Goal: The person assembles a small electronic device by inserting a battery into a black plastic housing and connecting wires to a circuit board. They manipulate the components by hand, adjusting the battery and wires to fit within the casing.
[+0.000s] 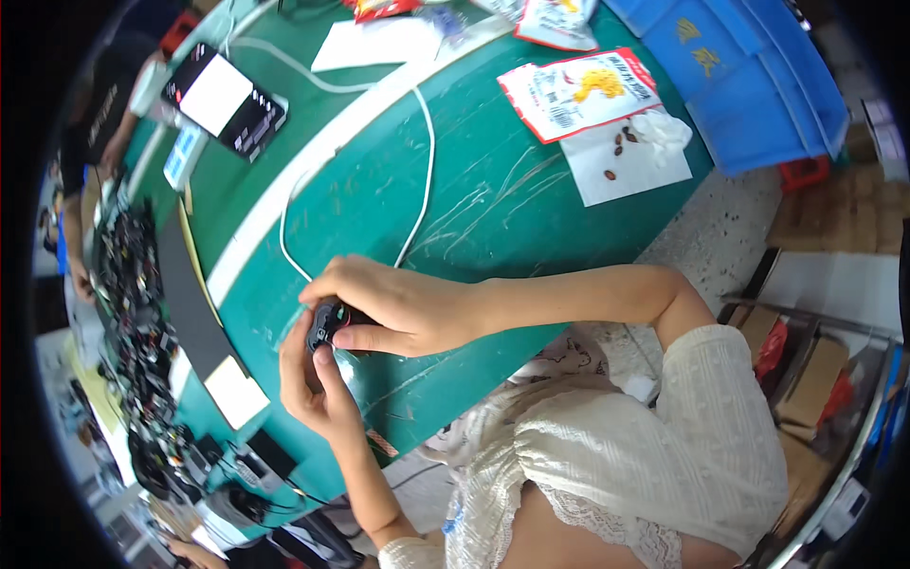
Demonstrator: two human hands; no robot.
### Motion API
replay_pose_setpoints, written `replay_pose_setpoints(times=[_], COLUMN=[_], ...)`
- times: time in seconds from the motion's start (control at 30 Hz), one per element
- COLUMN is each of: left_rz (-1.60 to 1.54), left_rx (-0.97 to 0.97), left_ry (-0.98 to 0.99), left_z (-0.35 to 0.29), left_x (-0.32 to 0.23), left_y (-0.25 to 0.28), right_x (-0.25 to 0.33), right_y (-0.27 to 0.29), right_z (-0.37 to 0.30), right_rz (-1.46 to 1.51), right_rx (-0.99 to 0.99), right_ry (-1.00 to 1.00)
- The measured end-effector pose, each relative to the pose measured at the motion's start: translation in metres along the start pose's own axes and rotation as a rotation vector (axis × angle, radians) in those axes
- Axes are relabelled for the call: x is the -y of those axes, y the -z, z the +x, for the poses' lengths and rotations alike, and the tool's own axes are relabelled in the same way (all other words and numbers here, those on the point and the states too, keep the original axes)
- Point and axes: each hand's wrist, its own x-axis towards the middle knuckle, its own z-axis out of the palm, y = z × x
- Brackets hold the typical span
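left hand (318, 389) and right hand (403, 303) both grip a small black gadget (326, 323) over the table (493, 223), in from its near edge, prob to keep it steady. brown bits (609, 174) sit on white paper (649, 175) near the right edge, guessing for less mess.

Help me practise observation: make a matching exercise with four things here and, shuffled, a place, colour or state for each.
1. small black object
2. phone
3. plastic bin
4. white sheet at right

A. blue
B. bears small brown pieces
C. held between left hand and right hand
D. screen partly bright white

Pairs: 1-C; 2-D; 3-A; 4-B
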Motion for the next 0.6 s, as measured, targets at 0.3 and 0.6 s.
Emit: replay_pose_setpoints(times=[0.3,0.6], left_rz=[-0.107,0.042], left_rx=[0.124,0.066], left_ry=[0.09,-0.157], left_z=[0.011,0.014], left_x=[-0.026,-0.075], left_y=[-0.005,-0.003], right_x=[-0.002,0.027], right_y=[0.007,0.015], right_z=[0.003,0.01], right_rz=[-0.052,0.02], right_rx=[-0.148,-0.21], right_ry=[0.107,0.303])
